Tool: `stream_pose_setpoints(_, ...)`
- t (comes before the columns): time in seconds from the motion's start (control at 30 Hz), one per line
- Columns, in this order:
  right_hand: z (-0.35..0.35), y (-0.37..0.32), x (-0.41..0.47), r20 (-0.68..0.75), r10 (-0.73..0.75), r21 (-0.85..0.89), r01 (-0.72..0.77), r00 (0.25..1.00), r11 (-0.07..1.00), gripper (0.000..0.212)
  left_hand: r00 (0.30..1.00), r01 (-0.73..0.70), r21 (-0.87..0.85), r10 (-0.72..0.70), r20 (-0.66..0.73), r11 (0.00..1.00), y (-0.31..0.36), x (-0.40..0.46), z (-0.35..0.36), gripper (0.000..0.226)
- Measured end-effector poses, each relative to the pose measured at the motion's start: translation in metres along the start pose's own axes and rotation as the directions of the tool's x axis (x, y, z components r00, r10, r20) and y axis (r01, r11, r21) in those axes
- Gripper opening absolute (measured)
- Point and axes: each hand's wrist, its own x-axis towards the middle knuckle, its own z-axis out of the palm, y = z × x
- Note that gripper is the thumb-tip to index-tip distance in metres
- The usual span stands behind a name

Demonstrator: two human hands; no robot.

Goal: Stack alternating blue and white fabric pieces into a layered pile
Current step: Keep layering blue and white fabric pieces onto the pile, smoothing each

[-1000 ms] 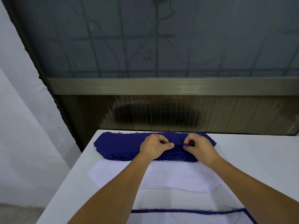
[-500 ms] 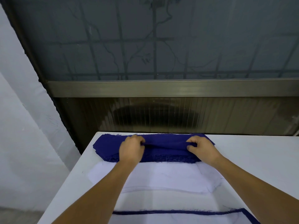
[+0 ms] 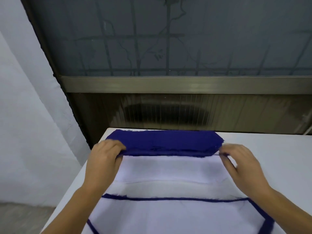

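Note:
A pile of blue fabric pieces (image 3: 165, 142) lies at the far edge of the white table (image 3: 278, 157). My left hand (image 3: 104, 156) grips the near left end of the top blue piece. At the near right end, my right hand (image 3: 239, 159) pinches that same piece; this hand is blurred. A stack of white fabric pieces (image 3: 168, 169) lies just in front of the blue pile, between my hands. Nearest to me sits the layered pile (image 3: 177, 217), white on top with a blue piece's edge showing around it.
A dark window frame and ribbed panel (image 3: 185, 112) rise right behind the table's far edge. A white wall (image 3: 25, 115) stands on the left, with floor below it. Bare tabletop extends to the right of the fabric.
My hands have slid apart along the blue piece's near edge, from its middle to its two ends. The view has tilted down, showing more of the layered pile.

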Motion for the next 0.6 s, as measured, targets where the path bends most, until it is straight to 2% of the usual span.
stream_pose_setpoints(0.07, -0.014, -0.003, -0.042, 0.028, -0.065, 0.004, 0.064, 0.998, 0.998, 0.028, 0.998, -0.055, -0.029, 0.055, 0.002, 0.998, 0.001, -0.039, -0.007, 0.029)
stream_pose_setpoints(0.13, -0.022, -0.007, -0.081, 0.099, -0.142, 0.050, 0.137, 0.985, 0.989, 0.038, 0.989, -0.145, -0.071, 0.144, -0.017, 0.987, 0.001, -0.078, -0.007, 0.019)
stream_pose_setpoints(0.23, -0.029, -0.019, -0.115, 0.178, -0.169, 0.110, 0.151, 0.969, 0.982, 0.028, 0.973, -0.217, -0.153, 0.227, 0.051, 0.964, 0.000, -0.116, -0.001, 0.035)
stream_pose_setpoints(0.4, -0.039, -0.036, -0.117, 0.164, -0.164, 0.088, 0.151, 0.973, 0.985, 0.030, 0.966, -0.156, -0.214, 0.194, 0.170, 0.964, 0.002, -0.132, -0.007, 0.039)
stream_pose_setpoints(0.5, -0.042, -0.037, -0.117, 0.163, -0.168, 0.057, 0.161, 0.972, 0.985, 0.036, 0.967, -0.158, -0.191, 0.190, 0.167, 0.969, -0.001, -0.136, -0.009, 0.023)
stream_pose_setpoints(0.53, -0.042, -0.037, -0.117, 0.174, -0.161, 0.038, 0.156, 0.972, 0.987, 0.041, 0.969, -0.147, -0.178, 0.178, 0.173, 0.973, -0.002, -0.136, -0.009, 0.025)
stream_pose_setpoints(0.6, -0.042, -0.036, -0.119, 0.191, -0.133, -0.010, 0.138, 0.972, 0.990, 0.052, 0.964, -0.126, -0.192, 0.166, 0.207, 0.973, -0.003, -0.139, -0.007, 0.044)
